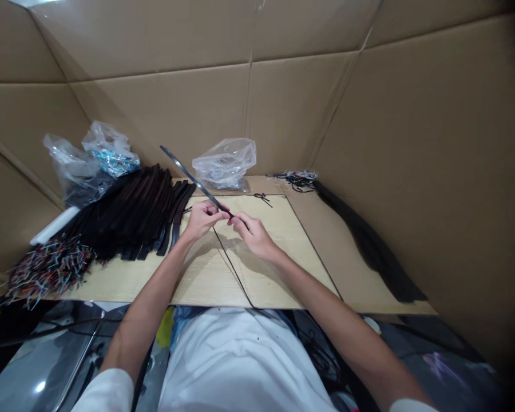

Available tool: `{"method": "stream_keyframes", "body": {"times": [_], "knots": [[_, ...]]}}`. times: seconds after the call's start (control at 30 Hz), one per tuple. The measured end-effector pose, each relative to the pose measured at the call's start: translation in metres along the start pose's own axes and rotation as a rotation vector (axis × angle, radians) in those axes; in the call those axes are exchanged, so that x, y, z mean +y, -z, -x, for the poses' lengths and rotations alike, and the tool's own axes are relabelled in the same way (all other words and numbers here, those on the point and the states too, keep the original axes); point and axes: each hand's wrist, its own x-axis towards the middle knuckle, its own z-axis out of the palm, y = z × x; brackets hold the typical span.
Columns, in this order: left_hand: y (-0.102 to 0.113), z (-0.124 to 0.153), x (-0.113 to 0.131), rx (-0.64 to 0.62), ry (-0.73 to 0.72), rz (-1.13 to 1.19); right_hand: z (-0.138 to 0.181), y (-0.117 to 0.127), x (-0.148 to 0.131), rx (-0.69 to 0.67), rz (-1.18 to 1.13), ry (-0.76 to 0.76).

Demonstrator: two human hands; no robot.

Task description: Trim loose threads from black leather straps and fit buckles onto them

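Note:
Over the middle of the board, my left hand (203, 218) and my right hand (252, 232) are close together, both closed on a long, dark, glossy strip (189, 176). The strip slants up and away to the left, its far end in the air. My right fingers pinch its near end, and my left thumb and fingers grip it just beside them. A thin black cable (232, 266) hangs from beneath my hands and runs down over the board's front edge. Where cable and strip meet is hidden by my fingers.
Many dark strips (131, 206) lie piled at left, with coloured wire ends (54, 266). Behind stand clear plastic bags (225, 163). A short black tie (262, 199) lies on the pale board (300, 257). Long black sleeving (364, 240) lies at right. Cardboard walls (197, 109) surround the table.

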Motion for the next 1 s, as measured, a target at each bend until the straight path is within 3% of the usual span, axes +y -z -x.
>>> {"method": "stream_keyframes", "body": {"times": [0.13,0.23,0.4,0.53,0.67,0.73,0.87,0.93,1.0], "knots": [[0.002,0.004,0.005,-0.095,-0.01,0.005,0.002,-0.003,0.0,-0.126,-0.303,-0.187],[0.002,0.005,0.005,-0.115,-0.019,-0.013,0.0,-0.002,0.001,-0.164,-0.375,-0.27],[0.0,0.004,0.0,-0.029,-0.076,-0.114,-0.006,0.0,0.005,0.057,-0.15,-0.14],[0.0,0.004,0.003,-0.081,-0.048,-0.095,-0.006,0.0,0.005,0.161,-0.241,-0.201],[0.001,0.005,0.005,-0.186,0.01,0.005,-0.004,-0.002,0.002,-0.027,-0.383,-0.344],[0.001,0.004,0.003,-0.152,0.003,0.012,-0.004,-0.004,0.001,-0.119,-0.415,-0.385],[0.001,0.001,-0.003,0.03,-0.05,-0.057,-0.005,-0.006,0.004,-0.027,-0.238,-0.207],[0.003,0.0,-0.005,0.027,-0.054,-0.091,-0.005,-0.005,0.005,0.018,-0.109,-0.123],[0.006,0.0,-0.004,-0.043,-0.048,-0.104,-0.004,-0.003,0.005,0.011,-0.102,-0.154]]}}
